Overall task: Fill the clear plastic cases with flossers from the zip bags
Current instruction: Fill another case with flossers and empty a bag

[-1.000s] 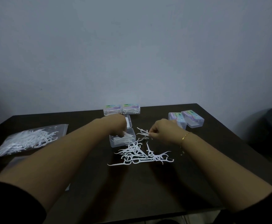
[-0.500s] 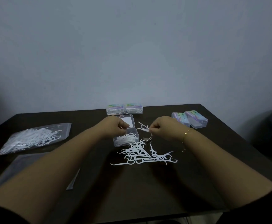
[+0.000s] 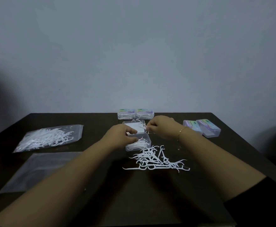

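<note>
An open clear plastic case sits mid-table with several white flossers inside; its lid lies flat behind it. My left hand rests at the case's left side, fingers curled over its rim. My right hand hovers just right of the lid, pinching a white flosser above it. A loose pile of flossers lies in front of the case. A zip bag full of flossers lies at the left.
Two closed filled cases stand at the back edge, two more closed cases at the right. A flat, empty-looking plastic bag lies front left. The dark table ends at a grey wall behind.
My right hand has lifted a flosser from the pile up toward the open lid. My left hand has stayed at the case. The camera view has tilted slightly.
</note>
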`<state>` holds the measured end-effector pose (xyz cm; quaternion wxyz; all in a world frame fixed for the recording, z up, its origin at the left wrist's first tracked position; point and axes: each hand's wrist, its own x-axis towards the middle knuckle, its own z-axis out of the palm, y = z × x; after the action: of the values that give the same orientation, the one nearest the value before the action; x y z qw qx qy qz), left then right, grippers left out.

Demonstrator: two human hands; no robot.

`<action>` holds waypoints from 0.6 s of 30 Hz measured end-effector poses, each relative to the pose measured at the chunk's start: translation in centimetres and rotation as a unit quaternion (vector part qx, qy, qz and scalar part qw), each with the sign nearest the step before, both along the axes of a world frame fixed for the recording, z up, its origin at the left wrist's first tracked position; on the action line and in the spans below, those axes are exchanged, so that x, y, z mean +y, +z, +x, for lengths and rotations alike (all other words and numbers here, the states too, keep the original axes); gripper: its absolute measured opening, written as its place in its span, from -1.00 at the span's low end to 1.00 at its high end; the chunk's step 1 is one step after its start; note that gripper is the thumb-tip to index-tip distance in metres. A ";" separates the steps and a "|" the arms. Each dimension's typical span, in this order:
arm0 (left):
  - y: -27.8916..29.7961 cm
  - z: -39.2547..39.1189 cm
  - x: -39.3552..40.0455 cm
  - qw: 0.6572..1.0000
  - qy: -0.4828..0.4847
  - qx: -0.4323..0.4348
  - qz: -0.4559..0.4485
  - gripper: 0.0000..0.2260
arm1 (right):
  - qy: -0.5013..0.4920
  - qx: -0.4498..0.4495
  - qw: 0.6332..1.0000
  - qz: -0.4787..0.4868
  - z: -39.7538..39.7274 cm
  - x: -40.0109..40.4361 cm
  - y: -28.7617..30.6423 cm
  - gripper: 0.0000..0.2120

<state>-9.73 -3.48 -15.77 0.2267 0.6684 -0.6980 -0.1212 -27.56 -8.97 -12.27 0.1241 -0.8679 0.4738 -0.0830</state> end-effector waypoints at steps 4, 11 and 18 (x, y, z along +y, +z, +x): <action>-2.2 0.9 0.4 0.999 0.051 0.018 0.006 -0.26 | 0.030 -0.015 0.999 0.010 2.7 -0.6 -1.0 -0.75; -5.2 0.5 0.5 0.964 0.114 0.239 0.039 -0.03 | 0.025 0.007 0.999 0.020 5.0 -1.8 -3.3 -0.75; -6.2 0.4 0.1 0.966 0.122 0.228 0.028 0.02 | 0.004 0.011 1.000 0.019 4.5 -2.0 -4.3 -0.76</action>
<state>-9.36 -3.39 -22.02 0.3740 0.7092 -0.5377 -0.2610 -23.08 -11.00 -16.62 0.1358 -0.8678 0.4737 -0.0635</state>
